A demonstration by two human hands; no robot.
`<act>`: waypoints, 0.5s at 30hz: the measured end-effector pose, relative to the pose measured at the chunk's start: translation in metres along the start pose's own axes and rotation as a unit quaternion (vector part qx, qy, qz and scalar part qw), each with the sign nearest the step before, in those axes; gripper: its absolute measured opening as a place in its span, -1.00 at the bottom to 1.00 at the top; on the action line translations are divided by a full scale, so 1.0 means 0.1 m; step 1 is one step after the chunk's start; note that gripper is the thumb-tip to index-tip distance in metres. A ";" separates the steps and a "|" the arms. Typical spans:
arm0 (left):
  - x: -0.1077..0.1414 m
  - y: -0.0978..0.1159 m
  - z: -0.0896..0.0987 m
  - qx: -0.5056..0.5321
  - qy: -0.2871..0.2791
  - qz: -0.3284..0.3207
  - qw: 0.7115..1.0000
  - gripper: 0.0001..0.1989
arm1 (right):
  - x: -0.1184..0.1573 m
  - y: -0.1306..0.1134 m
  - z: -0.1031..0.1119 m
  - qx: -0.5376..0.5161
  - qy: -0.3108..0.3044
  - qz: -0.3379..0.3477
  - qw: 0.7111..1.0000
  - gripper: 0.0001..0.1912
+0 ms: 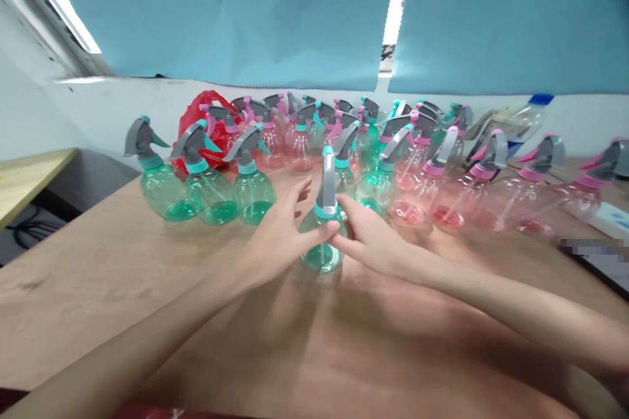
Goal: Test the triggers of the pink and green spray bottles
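Note:
A green-tinted spray bottle [323, 256] with a grey trigger head and turquoise collar stands upright on the wooden table, between my two hands. My left hand [282, 226] is at its left side, thumb across the front of the bottle and the other fingers spread loosely, apart from it. From the right, my right hand [376, 239] closes on the bottle, its index finger by the collar and its thumb at the front, close to the left thumb. The right hand's remaining fingers are hidden. A little green liquid shows at the bottom of the bottle.
Green spray bottles [211, 200] stand in a row at left, pink ones [449, 200] at right, with several more behind. A red plastic bag [204, 119] lies at the back. A blue-capped clear bottle [531, 114] leans at back right, near a dark-edged device [599, 268].

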State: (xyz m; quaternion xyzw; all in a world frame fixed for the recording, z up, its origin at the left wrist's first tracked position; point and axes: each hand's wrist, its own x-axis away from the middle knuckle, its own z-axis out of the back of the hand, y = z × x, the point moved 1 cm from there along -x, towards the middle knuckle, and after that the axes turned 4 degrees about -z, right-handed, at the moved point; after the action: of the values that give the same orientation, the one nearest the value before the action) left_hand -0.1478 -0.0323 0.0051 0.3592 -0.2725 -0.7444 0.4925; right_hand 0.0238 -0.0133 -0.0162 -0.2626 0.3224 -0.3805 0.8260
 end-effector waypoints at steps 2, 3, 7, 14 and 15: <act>-0.04 0.11 -0.11 0.013 -0.012 -0.014 1.000 -0.30 | 0.10 0.03 0.05 -0.012 0.005 0.014 1.000 -0.74; -0.06 0.16 -0.18 0.013 -0.013 -0.019 1.000 -0.33 | 0.16 0.05 0.08 -0.018 0.009 0.025 0.999 -0.74; -0.14 0.36 -0.43 0.015 -0.003 -0.015 1.000 -0.38 | 0.36 0.17 0.18 -0.024 0.021 0.068 0.997 -0.82; -0.27 0.62 -0.84 0.066 -0.013 -0.093 0.993 -0.57 | 0.64 0.41 0.43 0.041 0.051 0.064 0.996 -0.73; -0.28 0.64 -0.89 0.068 -0.014 -0.105 0.992 -0.59 | 0.67 0.44 0.46 0.051 0.057 0.060 0.995 -0.70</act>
State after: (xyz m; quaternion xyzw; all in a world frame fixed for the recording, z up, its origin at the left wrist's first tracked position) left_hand -0.0346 -0.0342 0.0090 0.4083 -0.2906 -0.7764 0.3823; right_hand 0.1112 -0.0331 -0.0383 -0.1780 0.3639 -0.3610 0.8400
